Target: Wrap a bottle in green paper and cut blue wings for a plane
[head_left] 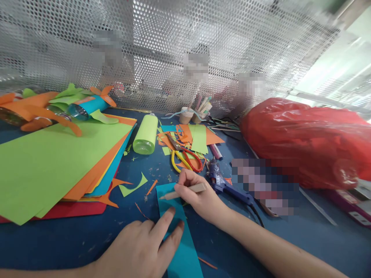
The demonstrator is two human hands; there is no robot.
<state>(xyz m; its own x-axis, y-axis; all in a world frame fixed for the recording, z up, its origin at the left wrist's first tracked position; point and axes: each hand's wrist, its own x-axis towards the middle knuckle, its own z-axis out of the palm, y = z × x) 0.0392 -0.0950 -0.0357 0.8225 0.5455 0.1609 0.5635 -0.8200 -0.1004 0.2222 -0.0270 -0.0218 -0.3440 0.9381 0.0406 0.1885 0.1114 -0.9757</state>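
A strip of blue paper (pixel 185 255) lies on the table in front of me. My left hand (pixel 139 245) presses it down with outstretched fingers. At its far end my right hand (pixel 201 195) grips a beige marker (pixel 198 188), whose tip is at the paper near the left edge. Whether it has left a line there I cannot tell. Just beyond my right hand are scissors (pixel 193 160) with red and yellow handles, lying on paper scraps. A blue glue gun (pixel 232 189) rests right of that hand.
Stacked coloured paper (pixel 66 154) covers the left, with paper-wrapped bottles (pixel 89 106) behind. A green-wrapped bottle (pixel 145 135) lies mid-table. Cups of markers (pixel 199 114) stand near the perforated metal screen (pixel 162 50). A large red plastic bag (pixel 304 139) fills the right.
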